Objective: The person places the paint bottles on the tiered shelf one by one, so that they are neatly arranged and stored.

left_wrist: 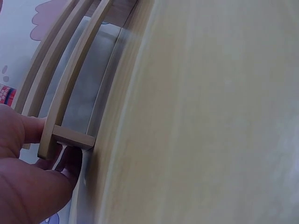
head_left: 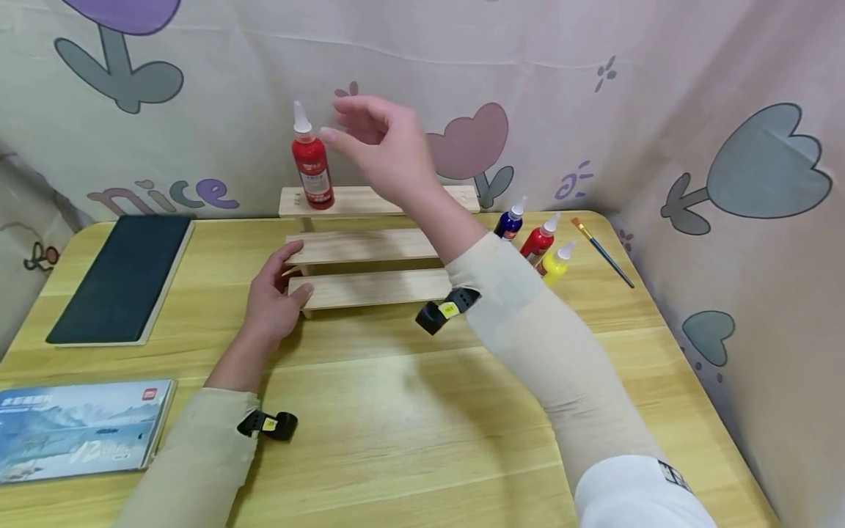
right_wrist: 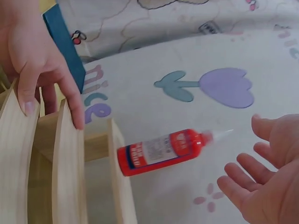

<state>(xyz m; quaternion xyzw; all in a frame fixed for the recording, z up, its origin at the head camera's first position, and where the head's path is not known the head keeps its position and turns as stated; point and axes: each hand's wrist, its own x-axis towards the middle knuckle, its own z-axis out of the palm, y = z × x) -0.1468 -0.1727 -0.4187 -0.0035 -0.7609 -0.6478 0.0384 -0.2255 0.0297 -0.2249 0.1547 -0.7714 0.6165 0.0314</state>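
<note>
A three-step wooden rack (head_left: 370, 288) stands at the back of the table. My left hand (head_left: 272, 299) holds its left end, with thumb and fingers around the ends of the lower two steps. On the top step, near the left end, a red paint bottle (head_left: 312, 172) with a white pointed nozzle stands upright. My right hand (head_left: 391, 150) is raised just to the right of that bottle, fingers loosely bent and apart. A gap shows between this hand and the bottle (right_wrist: 161, 151) in the right wrist view; nothing is in its grasp.
Right of the rack stand a blue paint bottle (head_left: 510, 221), another red one (head_left: 539, 239) and a yellow one (head_left: 556, 264), partly behind my right forearm. A paintbrush (head_left: 603, 251) lies beyond them. At left lie a dark notebook (head_left: 122, 279) and a blue-covered pad (head_left: 82, 429). A printed curtain (head_left: 251, 81) hangs behind.
</note>
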